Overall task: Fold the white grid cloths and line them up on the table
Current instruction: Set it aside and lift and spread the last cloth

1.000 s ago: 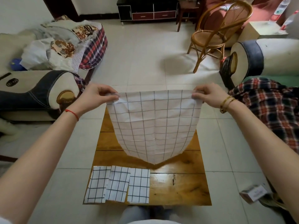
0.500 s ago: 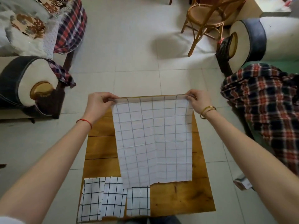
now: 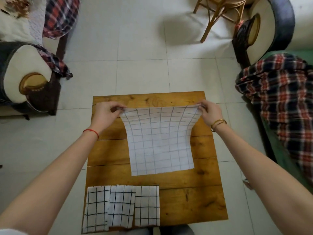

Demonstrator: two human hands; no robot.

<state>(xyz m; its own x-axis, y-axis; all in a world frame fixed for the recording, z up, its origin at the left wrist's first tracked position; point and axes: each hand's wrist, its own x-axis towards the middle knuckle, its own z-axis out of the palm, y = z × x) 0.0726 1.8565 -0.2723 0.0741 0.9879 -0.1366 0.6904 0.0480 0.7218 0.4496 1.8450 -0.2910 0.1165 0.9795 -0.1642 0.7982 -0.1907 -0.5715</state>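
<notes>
Head view: the open cloth (image 3: pixel 160 141) is spread on the tabletop (image 3: pixel 194 200), its far edge lifted. To fold it well, the far corners should be carried evenly to the near edge and matched along the grid lines. Each far corner is pinched in a closed grip, by the left hand (image 3: pixel 105 114) and the right hand (image 3: pixel 209 112). Three folded cloths (image 3: pixel 122 207) are lined up along the near edge.

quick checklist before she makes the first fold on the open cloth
1. Left hand pinches far left corner of open cloth: ok.
2. Right hand pinches far right corner: ok.
3. Near edge lies on the table: ok.
4. Cloth flat: not ok, middle is rippled and far edge looks lifted.
5. Clear of the three folded cloths: ok.
6. Free space right of the row: ok.
</notes>
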